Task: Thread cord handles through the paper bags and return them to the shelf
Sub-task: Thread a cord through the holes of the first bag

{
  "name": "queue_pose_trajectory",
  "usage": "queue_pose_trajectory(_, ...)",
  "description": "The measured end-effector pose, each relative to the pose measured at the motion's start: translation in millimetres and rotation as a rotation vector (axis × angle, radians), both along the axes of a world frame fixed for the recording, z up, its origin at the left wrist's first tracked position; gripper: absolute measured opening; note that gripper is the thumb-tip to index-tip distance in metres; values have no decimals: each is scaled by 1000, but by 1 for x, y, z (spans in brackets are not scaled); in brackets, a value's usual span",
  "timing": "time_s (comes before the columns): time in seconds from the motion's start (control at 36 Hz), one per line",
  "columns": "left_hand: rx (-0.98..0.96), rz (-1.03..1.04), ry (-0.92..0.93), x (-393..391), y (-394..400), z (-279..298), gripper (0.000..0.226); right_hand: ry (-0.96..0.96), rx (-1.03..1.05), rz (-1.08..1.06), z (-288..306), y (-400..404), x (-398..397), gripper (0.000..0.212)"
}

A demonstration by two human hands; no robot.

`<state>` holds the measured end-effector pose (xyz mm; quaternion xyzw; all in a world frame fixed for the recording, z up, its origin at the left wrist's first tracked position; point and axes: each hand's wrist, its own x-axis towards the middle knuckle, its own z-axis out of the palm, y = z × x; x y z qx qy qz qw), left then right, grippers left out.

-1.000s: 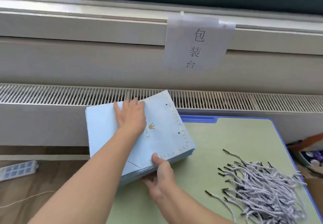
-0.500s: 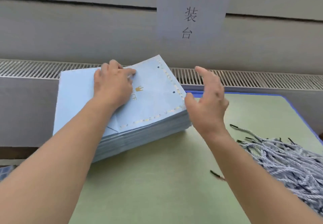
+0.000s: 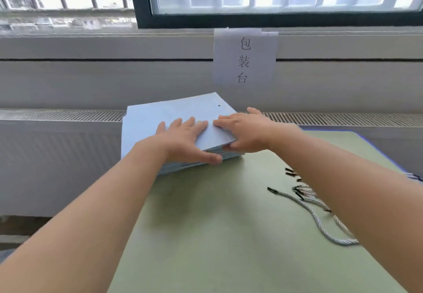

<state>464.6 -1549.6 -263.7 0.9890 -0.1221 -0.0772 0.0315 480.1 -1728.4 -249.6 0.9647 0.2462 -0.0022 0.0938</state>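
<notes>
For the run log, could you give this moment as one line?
left hand: flat on bag stack | right hand: gripping stack edge | cords: untouched

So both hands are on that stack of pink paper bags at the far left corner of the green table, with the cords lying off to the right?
Not quite: the head view shows the stack of paper bags is light blue, not pink. The rest holds: both hands are on it, and the cords lie to the right on the green table.
</notes>
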Motion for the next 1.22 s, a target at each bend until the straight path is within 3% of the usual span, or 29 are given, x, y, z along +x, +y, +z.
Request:
queue_pose_trajectory(0.06,12,-25,-20,-16,0,1,95,-14,1,18,7,-3,-12,58)
queue_pose_trajectory(0.17,-47,-46,-248,-54,-10,17,64,-144,125,64,17,-10,-44,61)
queue_pose_trajectory(0.22,-16,-61,-339,-78,-13,26,64,-79,256,76,24,-21,-67,59)
queue_pose_trajectory(0.28,38,-87,-438,-101,-15,26,65,172,537,65,32,-39,-98,66)
queue_pose_trajectory(0.33,1,-104,-536,-127,-16,18,67,386,945,50,39,-53,-132,70)
queue_pose_trajectory(0.39,-78,-189,-689,-151,-19,4,71,447,1254,-6,38,-67,-148,63)
queue_pose_trajectory(0.47,-44,-260,-806,-182,-29,-13,64,406,1360,-194,24,-78,-158,30)
queue_pose_trajectory(0.53,8,-292,-795,-203,-42,-22,65,419,1425,-295,10,-79,-163,27)
queue_pose_trajectory(0.58,22,-321,-737,-220,-50,-32,64,469,1574,-355,-3,-79,-168,38)
queue_pose_trajectory(0.69,46,-373,-441,-237,-50,-47,58,419,1650,-415,-29,-76,-176,60)
queue_pose_trajectory(0.75,-61,-335,-203,-237,-53,-46,98,414,1640,-397,-44,-72,-178,55)
queue_pose_trajectory(0.81,-240,-236,-21,-224,-55,-42,108,405,1660,-379,-59,-67,-179,52)
queue_pose_trajectory(0.94,-679,-26,-300,-156,-79,-48,59,400,1717,-305,-87,-54,-179,48)
queue_pose_trajectory(1.0,-713,87,-270,-126,-91,-52,60,381,1688,-252,-94,-43,-177,49)
queue_pose_trajectory(1.11,-479,183,-170,-82,-105,-62,53,315,1573,-226,-100,-31,-168,59)
queue_pose_trajectory(1.17,-564,201,-129,-70,-107,-68,50,385,1549,-216,-101,-38,-160,53)
queue_pose_trajectory(1.22,-780,210,-100,-64,-105,-77,59,457,1520,-184,-93,-52,-149,28)
